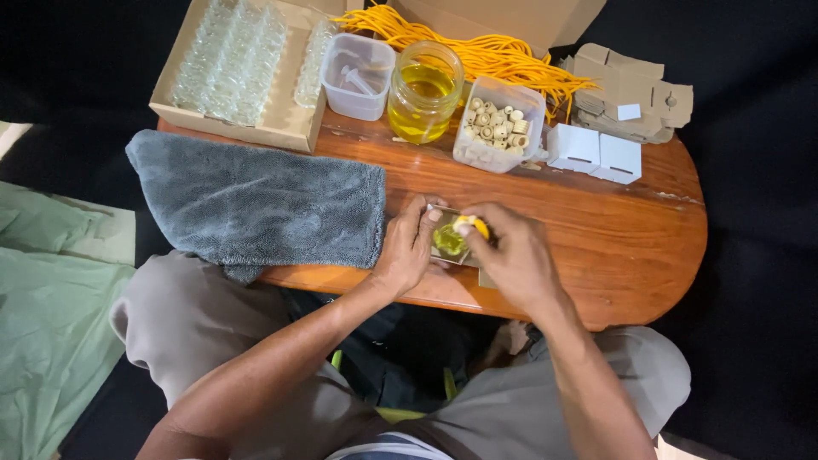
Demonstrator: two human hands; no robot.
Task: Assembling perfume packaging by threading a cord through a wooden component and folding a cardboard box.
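Observation:
My left hand [407, 247] grips the left side of a small brown open box [443, 215] at the front edge of the wooden table [613, 230]. Inside the box sits a small glass bottle [448, 241] of yellow-green liquid. My right hand [515, 255] pinches the bottle's top, where a yellow cord [473, 225] shows between the fingertips. Both hands meet over the box, and most of it is hidden under them.
A grey towel [256, 204] lies left of my hands. Behind stand a cardboard box of glass bottles [230, 64], a plastic tub with droppers [358, 77], a jar of yellow oil [424, 92], a tub of corks [498, 126], yellow cords [494, 53], white boxes [595, 152] and folded brown boxes [626, 94].

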